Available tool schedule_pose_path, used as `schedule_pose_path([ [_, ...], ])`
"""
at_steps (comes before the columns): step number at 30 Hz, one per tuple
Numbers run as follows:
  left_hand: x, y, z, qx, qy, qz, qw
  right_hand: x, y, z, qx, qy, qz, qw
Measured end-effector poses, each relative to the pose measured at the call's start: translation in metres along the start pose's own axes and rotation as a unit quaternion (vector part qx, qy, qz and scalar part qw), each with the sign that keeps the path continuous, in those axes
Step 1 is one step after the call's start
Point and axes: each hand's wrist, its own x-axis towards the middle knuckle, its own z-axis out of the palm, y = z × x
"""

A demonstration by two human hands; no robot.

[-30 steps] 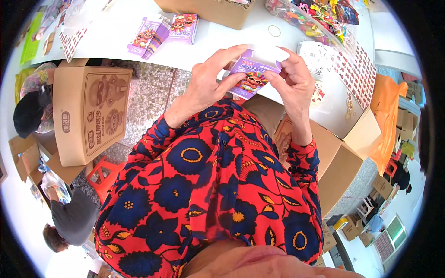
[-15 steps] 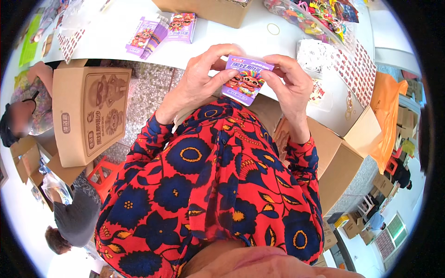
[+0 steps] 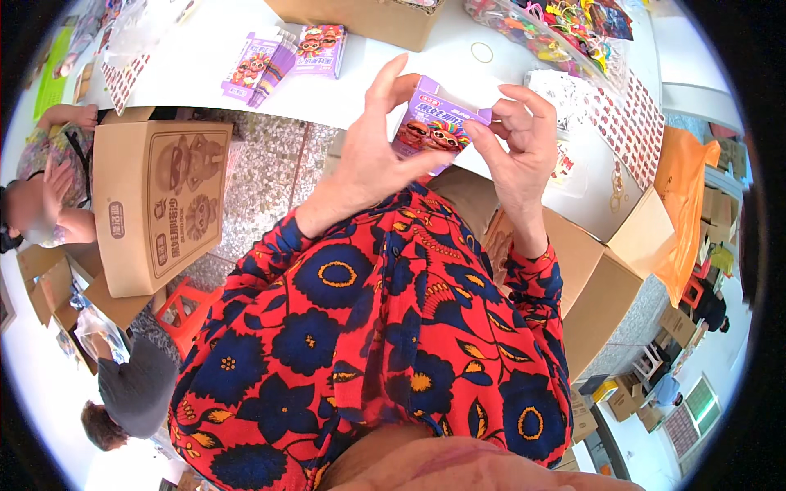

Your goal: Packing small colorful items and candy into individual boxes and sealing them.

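A small purple carton [image 3: 434,124] with cartoon figures on its front is held up over the near table edge, tilted. Its top end stands open, with flaps sticking up. My left hand [image 3: 372,143] grips the carton's left side, thumb along its lower front and index finger raised beside the top. With thumb and fingers, my right hand [image 3: 517,141] pinches the upper right corner by a flap. Whatever is inside the carton cannot be seen.
Flat purple cartons [image 3: 260,67] lie fanned beside a stack of cartons [image 3: 319,51] on the white table. A bag of colourful trinkets [image 3: 565,37] and a sticker sheet [image 3: 630,123] lie right. Large cardboard boxes [image 3: 164,204] flank me; a co-worker [image 3: 61,168] sits left.
The carton has tipped, its top end now showing opened flaps. My left hand has turned, its index finger lifting and its thumb sliding lower. My right hand stays at the upper right corner.
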Motion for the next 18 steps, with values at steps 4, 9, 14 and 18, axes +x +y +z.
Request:
schedule_pose_path([
  [4, -0.005, 0.001, 0.019, 0.064, 0.014, -0.055, 0.996, -0.004, 0.004, 0.005, -0.005, 0.017, -0.001, 1.000],
  [9, -0.003, -0.007, 0.024, 0.083, 0.019, -0.076, 0.993, 0.001, 0.002, 0.001, -0.029, -0.043, 0.031, 0.998],
  [14, 0.001, -0.006, 0.022, 0.124, 0.019, -0.015, 0.992, 0.016, -0.008, -0.004, 0.003, -0.074, 0.033, 0.997],
  [18, 0.004, -0.004, 0.018, 0.138, 0.028, 0.001, 0.990, 0.016, -0.004, -0.007, -0.065, -0.160, 0.043, 0.984],
])
